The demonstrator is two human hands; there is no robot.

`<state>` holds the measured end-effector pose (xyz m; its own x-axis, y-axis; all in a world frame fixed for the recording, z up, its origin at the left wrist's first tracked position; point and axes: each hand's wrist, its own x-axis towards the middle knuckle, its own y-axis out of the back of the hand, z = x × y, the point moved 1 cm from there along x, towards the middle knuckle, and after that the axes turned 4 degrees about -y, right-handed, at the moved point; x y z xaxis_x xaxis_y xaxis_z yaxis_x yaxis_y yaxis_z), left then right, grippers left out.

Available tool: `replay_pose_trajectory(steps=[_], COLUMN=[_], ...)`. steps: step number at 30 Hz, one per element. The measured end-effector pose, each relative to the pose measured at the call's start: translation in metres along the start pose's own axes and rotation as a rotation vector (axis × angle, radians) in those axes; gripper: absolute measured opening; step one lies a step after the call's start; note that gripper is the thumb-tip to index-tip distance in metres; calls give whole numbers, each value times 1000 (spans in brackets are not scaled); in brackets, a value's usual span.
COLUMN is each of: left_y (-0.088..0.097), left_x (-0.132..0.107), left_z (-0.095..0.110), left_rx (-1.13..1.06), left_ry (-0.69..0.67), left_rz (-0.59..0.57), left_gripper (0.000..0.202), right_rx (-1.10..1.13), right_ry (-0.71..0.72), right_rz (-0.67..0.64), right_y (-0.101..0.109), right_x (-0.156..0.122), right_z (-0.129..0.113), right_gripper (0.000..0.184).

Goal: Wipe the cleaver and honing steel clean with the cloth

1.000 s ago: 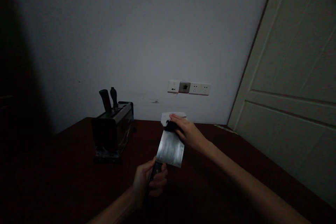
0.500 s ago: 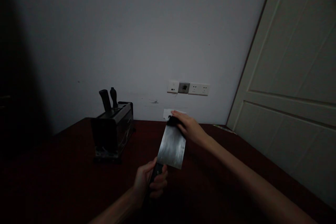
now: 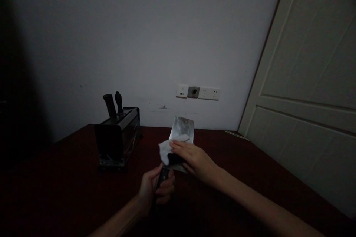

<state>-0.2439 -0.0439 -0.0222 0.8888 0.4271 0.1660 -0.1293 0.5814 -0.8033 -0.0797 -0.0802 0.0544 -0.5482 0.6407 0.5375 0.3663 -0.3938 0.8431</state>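
A cleaver (image 3: 182,126) with a wide metal blade is held up in front of me, blade pointing away. My left hand (image 3: 157,189) is wrapped round its dark handle (image 3: 163,177). Against the face of the blade, close to the handle, my right hand (image 3: 194,157) presses a white cloth (image 3: 165,150). The fingers lie over the cloth, which covers the middle of the blade; a dark patch shows beneath them. Part of the blade's lower edge peeks out under the right hand.
A knife block (image 3: 116,137) stands on the dark red table (image 3: 214,144) at left, with two black handles (image 3: 109,105) sticking out of it. Behind are a wall with sockets (image 3: 208,93) and, at right, a pale panelled door (image 3: 303,81).
My right hand has slid the white cloth from the far end of the blade down towards the handle. The far end of the blade is now uncovered. My left hand keeps its grip.
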Motion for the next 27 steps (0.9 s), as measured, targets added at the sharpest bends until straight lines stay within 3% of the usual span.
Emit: replay_pose_trajectory(steps=[4, 7, 9, 14, 17, 24, 27], left_y=[-3, -3, -2, 5, 5, -6, -7], left_x=[0, 1, 1, 1, 0, -2, -2], left_z=[-5, -7, -7, -1, 0, 0, 2], left_rx=[2, -1, -10, 24, 49, -24, -37], left_ry=[23, 36, 33, -28, -33, 51, 51], left_rz=[-87, -99, -79, 71, 95, -69, -73], left_gripper=[29, 30, 30, 30, 34, 29, 28], right_rx=[-63, -95, -102, -26, 19, -18, -10], right_ry=[-166, -208, -180, -27, 13, -215, -220], right_rz=[181, 218, 181, 28, 5, 156, 182], right_y=[23, 28, 21, -8, -9, 33, 33], right_x=[19, 19, 10, -23, -29, 1, 1], right_z=[49, 64, 52, -11, -21, 49, 50], right_gripper=[48, 48, 48, 51, 52, 48, 47])
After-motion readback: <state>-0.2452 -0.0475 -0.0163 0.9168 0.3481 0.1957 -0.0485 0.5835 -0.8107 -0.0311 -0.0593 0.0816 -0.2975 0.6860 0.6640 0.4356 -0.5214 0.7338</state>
